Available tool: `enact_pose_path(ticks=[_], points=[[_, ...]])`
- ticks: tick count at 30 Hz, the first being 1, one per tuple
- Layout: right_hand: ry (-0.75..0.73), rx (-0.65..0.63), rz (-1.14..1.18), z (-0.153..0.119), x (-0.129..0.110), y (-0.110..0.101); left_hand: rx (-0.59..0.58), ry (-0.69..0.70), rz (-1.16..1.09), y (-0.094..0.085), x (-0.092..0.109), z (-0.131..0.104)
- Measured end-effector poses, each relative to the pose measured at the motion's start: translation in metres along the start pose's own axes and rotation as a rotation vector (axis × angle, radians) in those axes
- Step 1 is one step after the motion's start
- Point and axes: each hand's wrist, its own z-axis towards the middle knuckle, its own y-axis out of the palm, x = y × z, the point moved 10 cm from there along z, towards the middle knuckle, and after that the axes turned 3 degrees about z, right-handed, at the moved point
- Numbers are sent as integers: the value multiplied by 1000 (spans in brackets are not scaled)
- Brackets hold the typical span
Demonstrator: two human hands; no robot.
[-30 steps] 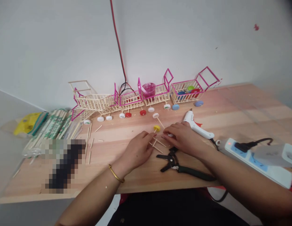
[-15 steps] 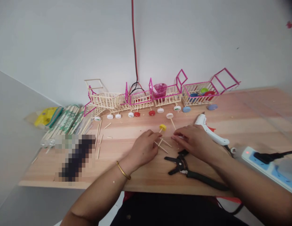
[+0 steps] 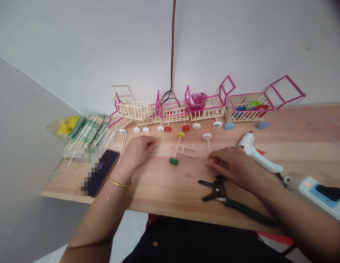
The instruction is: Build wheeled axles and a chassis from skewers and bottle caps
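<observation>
My left hand is over the table left of centre, its fingers curled and blurred; what they hold, if anything, cannot be made out. To its right lies a small stick frame joined to an axle with a yellow cap at the far end and a green cap at the near end. My right hand has its fingers closed at the near end of a thin stick. A white cap is on that stick's far end.
Stick carts with bottle-cap wheels line the wall. Black pliers lie near the front edge. A white glue gun and a power strip are at right. Bagged sticks and a phone are at left.
My left hand has let go of the stick frame and moved left, uncovering the green cap. My right hand stays near the white-capped stick. The view has shifted slightly.
</observation>
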Motion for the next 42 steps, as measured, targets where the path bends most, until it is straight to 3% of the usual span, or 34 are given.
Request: enact_pose_path(ticks=[3,5,7,10,14,18,24,30,36,38,40,42], points=[[1,31,12,-1,1,-4,-32,-236,337,-24,-56,-6],[-4,40,9,-2,1,-5,-135,-354,442,-23,-88,-15],[-12,44,3,-2,0,-5,-246,-403,474,-11,-107,-25],[-21,51,-3,-2,-3,-6,-257,-415,496,-2,-116,-31],[-25,57,-7,-2,-5,-7,-205,-339,420,2,-108,-19],[-17,35,-16,-1,-3,-5,-80,-270,398,-8,-101,8],[-8,-3,-22,0,-4,-5,-222,-195,478,10,-104,39],[-30,9,-25,-1,-6,-6,-212,-182,484,17,-100,36],[-27,29,-7,-1,-8,-10,-158,-115,410,16,-79,28],[-13,57,20,0,-7,-13,-123,-117,297,12,-62,24],[5,123,49,-1,-5,-21,-17,-171,-282,7,-40,16],[16,228,72,-3,-5,-31,-28,-188,-871,18,-6,4]])
